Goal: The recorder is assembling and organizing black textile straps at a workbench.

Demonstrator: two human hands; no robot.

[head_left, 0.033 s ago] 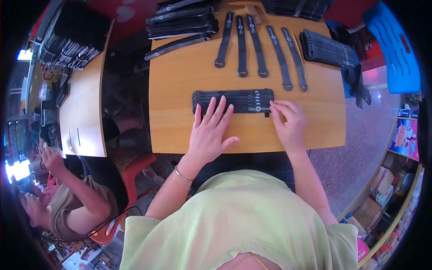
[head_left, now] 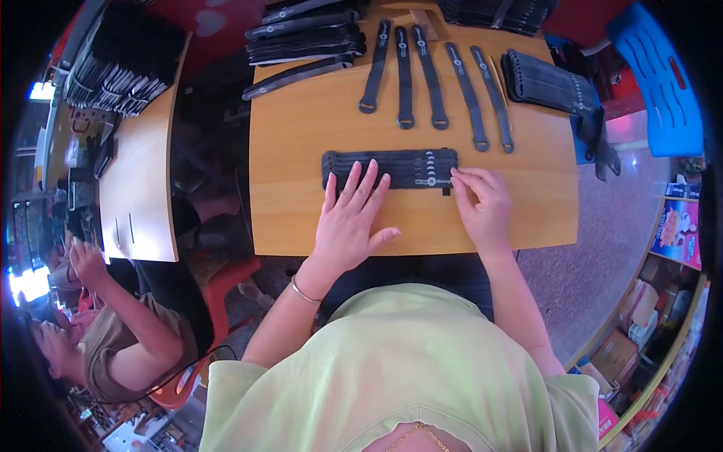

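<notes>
A stack of black hook-and-loop straps (head_left: 407,166) lies on the table, overlapped in rows with their light printed marks toward the right end. My left hand (head_left: 350,215) rests on the stack's left half, fingers spread and thumb held out to the side. At the right end, my right hand (head_left: 482,203) has thumb and forefinger pinched on the tip of the nearest strap. A small black tab (head_left: 446,192) sticks out below that end. Beyond the stack, several single straps (head_left: 405,83) with looped ends lie side by side, pointing toward me.
Piles of black straps (head_left: 305,47) sit at the table's far left, with another bundle (head_left: 548,81) at the right edge. The wooden table (head_left: 301,218) ends just before my body. A co-worker (head_left: 135,331) sits at left by a second table (head_left: 143,188). Shelves (head_left: 640,324) stand at right.
</notes>
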